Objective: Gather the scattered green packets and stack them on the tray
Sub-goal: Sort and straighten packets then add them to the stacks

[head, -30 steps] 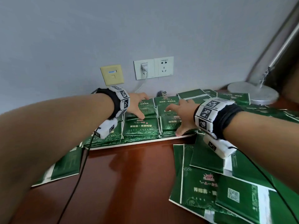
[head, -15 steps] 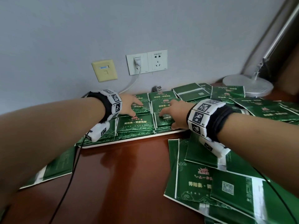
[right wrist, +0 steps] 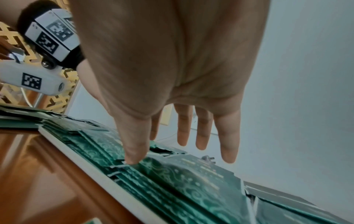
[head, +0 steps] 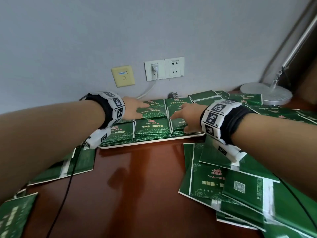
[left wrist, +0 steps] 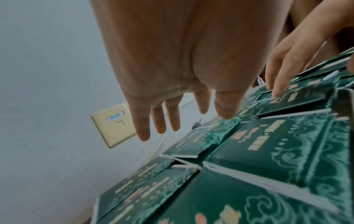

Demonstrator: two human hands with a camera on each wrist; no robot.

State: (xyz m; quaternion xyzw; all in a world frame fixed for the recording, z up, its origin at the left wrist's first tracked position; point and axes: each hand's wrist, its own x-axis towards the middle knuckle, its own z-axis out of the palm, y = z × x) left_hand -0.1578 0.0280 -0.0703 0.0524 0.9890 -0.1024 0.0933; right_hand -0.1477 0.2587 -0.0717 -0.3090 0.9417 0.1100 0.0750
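A white tray (head: 151,143) by the wall carries several stacks of green packets (head: 151,128) laid in rows. My left hand (head: 135,109) hovers over the back left stacks with its fingers (left wrist: 142,130) straight and spread, holding nothing. My right hand (head: 186,115) reaches over the right stacks with straight fingers; its thumb (right wrist: 134,151) touches the front edge of a stack of green packets (right wrist: 184,178) beside the tray rim (right wrist: 91,163). Loose green packets (head: 221,179) lie scattered on the brown table to the right, and more packets (head: 72,166) lie to the left.
A lamp with a round white base (head: 266,92) stands at the back right with packets around it. Wall sockets (head: 164,68) with a plugged cable and a yellow wall plate (head: 123,76) sit behind the tray. A black wire (head: 68,182) trails from my left wrist across the table.
Both hands have eased slightly back and up over the tray stacks with fingers staying straight. The view has shifted a little; nothing was picked up.
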